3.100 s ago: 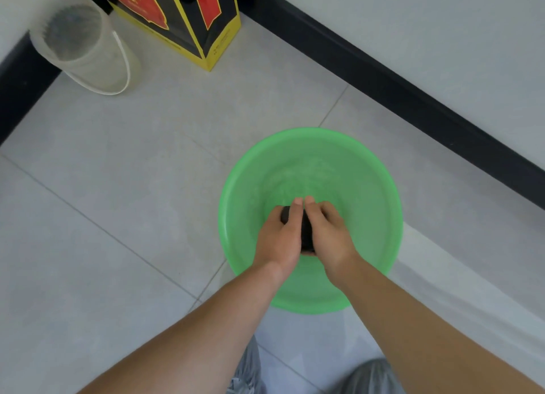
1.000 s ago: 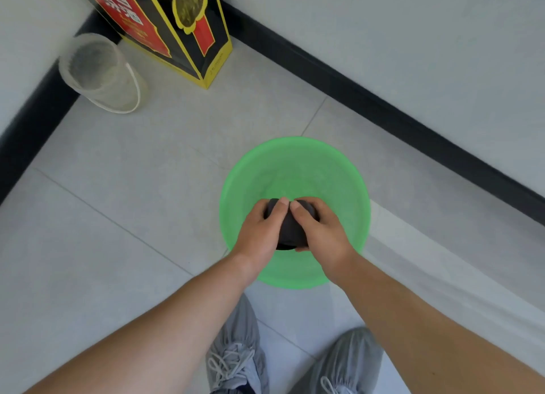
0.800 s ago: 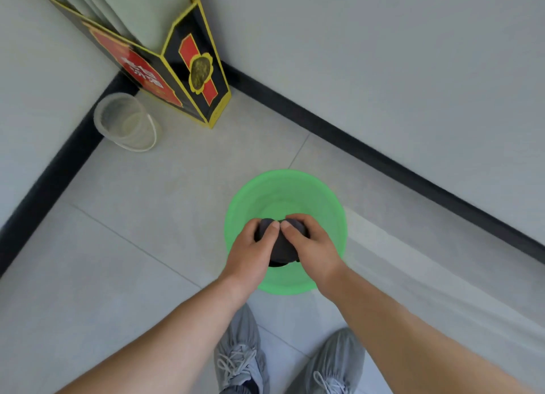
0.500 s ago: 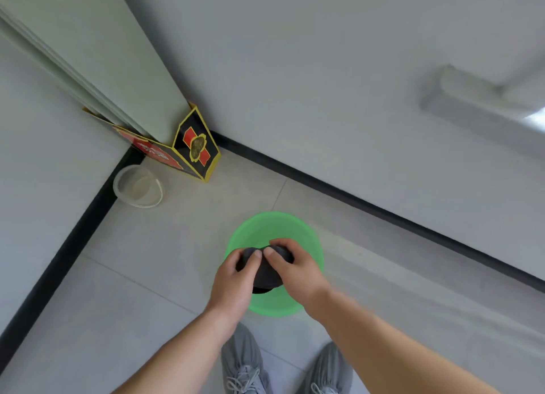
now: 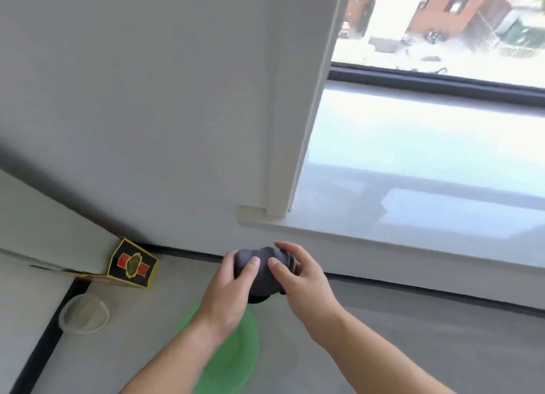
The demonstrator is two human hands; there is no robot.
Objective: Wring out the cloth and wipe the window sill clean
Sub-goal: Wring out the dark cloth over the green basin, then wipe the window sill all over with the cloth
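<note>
We see a dark grey cloth (image 5: 260, 272), soft and bunched into a wrinkled, rounded wad, held up in the air just below the front edge of the window sill (image 5: 413, 216). The sill is a pale, smooth slab with a glossy top that mirrors the daylight; its squared end juts a little past the white window reveal. Below the cloth, on the matte grey tiled floor (image 5: 413, 352), sits a round basin (image 5: 236, 355) of translucent green plastic, partly hidden by the forearms. A black baseboard (image 5: 413, 291) runs along the foot of the plain grey wall (image 5: 147, 98). In the corner a black cardboard box (image 5: 133, 264) with yellow edging and red panels stands on the floor, and near it a round, clear plastic container (image 5: 84, 314).

Both hands clasp the cloth from opposite sides. The left hand (image 5: 227, 293) curls round its left half, thumb laid over the top. The right hand (image 5: 302, 277) wraps the right half, fingers bent over the far side and thumb pressing on the near face. The two thumbs lie close, almost tip to tip.
</note>
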